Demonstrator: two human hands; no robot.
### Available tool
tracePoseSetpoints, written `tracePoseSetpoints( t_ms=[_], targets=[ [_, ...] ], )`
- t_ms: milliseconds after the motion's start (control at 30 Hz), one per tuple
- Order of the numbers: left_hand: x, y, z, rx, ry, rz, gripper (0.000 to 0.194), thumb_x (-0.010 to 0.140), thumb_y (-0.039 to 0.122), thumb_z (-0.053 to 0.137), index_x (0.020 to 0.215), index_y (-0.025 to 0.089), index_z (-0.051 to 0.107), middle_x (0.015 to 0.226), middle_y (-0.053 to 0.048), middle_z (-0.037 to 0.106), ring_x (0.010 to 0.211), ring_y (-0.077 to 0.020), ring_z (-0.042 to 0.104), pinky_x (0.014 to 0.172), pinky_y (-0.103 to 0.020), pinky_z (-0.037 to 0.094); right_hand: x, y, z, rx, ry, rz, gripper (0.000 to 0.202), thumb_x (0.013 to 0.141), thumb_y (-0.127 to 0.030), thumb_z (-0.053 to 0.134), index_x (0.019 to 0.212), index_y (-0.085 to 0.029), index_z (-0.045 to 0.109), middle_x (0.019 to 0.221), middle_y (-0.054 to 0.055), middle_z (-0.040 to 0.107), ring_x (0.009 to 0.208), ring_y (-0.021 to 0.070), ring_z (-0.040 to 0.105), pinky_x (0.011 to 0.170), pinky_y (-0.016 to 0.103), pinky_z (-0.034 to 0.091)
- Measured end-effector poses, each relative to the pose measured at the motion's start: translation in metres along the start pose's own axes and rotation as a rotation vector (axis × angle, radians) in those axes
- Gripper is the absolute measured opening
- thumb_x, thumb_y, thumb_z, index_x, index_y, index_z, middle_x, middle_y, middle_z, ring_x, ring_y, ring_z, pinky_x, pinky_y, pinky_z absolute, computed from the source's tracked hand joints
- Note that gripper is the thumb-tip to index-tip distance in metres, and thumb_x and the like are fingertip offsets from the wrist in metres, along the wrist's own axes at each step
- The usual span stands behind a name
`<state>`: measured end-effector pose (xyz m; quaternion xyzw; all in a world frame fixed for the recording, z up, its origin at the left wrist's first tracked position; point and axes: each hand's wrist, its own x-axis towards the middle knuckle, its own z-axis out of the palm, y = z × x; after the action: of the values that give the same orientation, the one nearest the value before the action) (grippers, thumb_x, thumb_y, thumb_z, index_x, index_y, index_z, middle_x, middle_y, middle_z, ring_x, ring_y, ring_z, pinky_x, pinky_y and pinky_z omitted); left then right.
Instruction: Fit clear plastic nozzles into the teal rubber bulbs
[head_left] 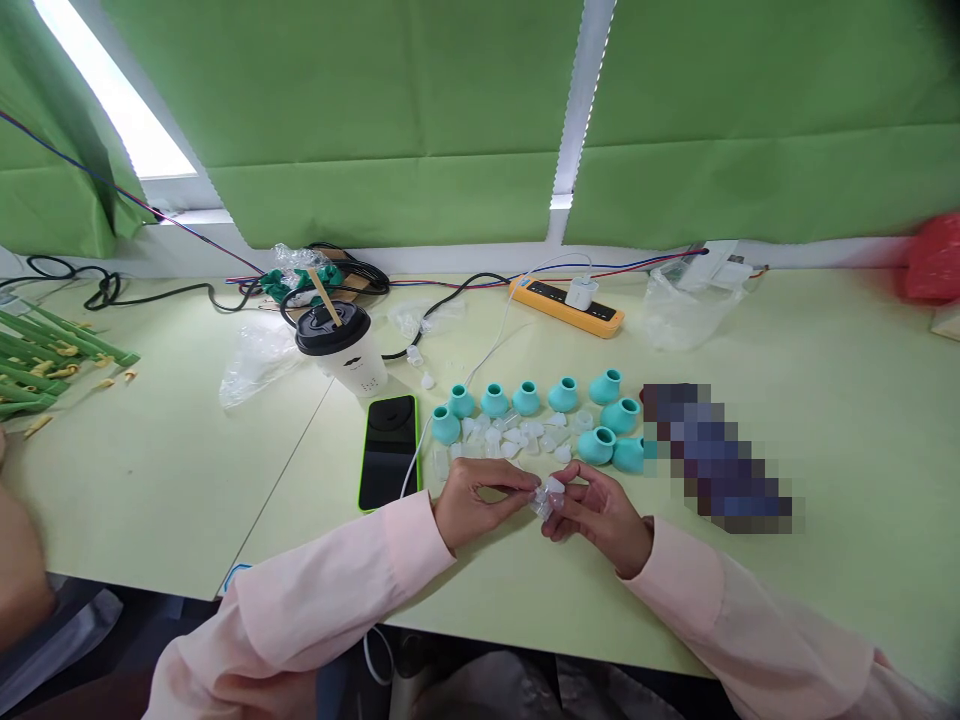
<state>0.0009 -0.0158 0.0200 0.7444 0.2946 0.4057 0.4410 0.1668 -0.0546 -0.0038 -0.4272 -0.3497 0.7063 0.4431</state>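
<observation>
Near the table's front edge, my left hand [491, 497] and my right hand [596, 512] meet, both closed on a small clear plastic piece [541, 503]. A white, translucent tip [555, 486] shows at its top, by the right fingers. The fingers cover much of the piece, so its full shape is hidden. Just beyond the hands lie several translucent plastic parts [517, 436] in a loose pile. Teal rubber bulbs [526, 398] with open necks stand in a curved row around the back and right of that pile.
Left of the parts lies a phone [388, 455] with a white cable; behind it stands a lidded paper cup [345, 350] with a straw. An orange power strip [568, 306] and plastic bag [690, 305] lie at the back. Green stems [52, 350] and another person's arm [22, 550] are at left.
</observation>
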Motion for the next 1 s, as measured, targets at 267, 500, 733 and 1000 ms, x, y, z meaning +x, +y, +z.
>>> tracePoseSetpoints(
  t_ms=[267, 500, 733, 1000],
  targets=[
    [0.0012, 0.0015, 0.0016, 0.055, 0.037, 0.142, 0.010, 0.070, 0.018, 0.059, 0.071, 0.011, 0.066, 0.075, -0.011, 0.067, 0.069, -0.0160, 0.062, 0.062, -0.027, 0.053, 0.0006, -0.0022, 0.0016, 0.019, 0.040, 0.011, 0.035, 0.061, -0.032, 0.068, 0.074, -0.018, 0.039, 0.053, -0.003, 0.061, 0.048, 0.0138, 0.060, 0.046, 0.025, 0.047],
    [-0.0006, -0.0032, 0.0007, 0.072, 0.009, 0.198, 0.008, 0.071, 0.016, 0.058, 0.070, 0.012, 0.065, 0.078, -0.011, 0.066, 0.071, -0.0156, 0.062, 0.063, -0.027, 0.052, -0.0002, -0.0030, 0.0017, 0.010, 0.031, 0.012, 0.036, 0.060, -0.033, 0.069, 0.073, -0.018, 0.039, 0.052, -0.003, 0.060, 0.046, 0.0142, 0.059, 0.045, 0.025, 0.046],
    [0.0002, -0.0013, 0.0020, 0.088, -0.006, 0.212, 0.011, 0.073, 0.018, 0.056, 0.074, 0.012, 0.065, 0.078, -0.011, 0.067, 0.071, -0.0158, 0.062, 0.064, -0.028, 0.052, 0.0004, -0.0018, 0.0003, 0.021, 0.012, -0.004, 0.033, 0.062, -0.031, 0.068, 0.073, -0.019, 0.039, 0.054, -0.002, 0.061, 0.047, 0.0139, 0.059, 0.045, 0.026, 0.047],
    [-0.0028, -0.0064, 0.0032, 0.135, 0.038, 0.302, 0.013, 0.075, 0.016, 0.054, 0.083, 0.013, 0.063, 0.079, -0.009, 0.067, 0.074, -0.0155, 0.062, 0.065, -0.026, 0.053, -0.0002, -0.0021, 0.0011, 0.043, 0.017, -0.021, 0.036, 0.060, -0.032, 0.069, 0.073, -0.019, 0.038, 0.053, -0.003, 0.060, 0.047, 0.0141, 0.059, 0.045, 0.026, 0.046]
  ],
)
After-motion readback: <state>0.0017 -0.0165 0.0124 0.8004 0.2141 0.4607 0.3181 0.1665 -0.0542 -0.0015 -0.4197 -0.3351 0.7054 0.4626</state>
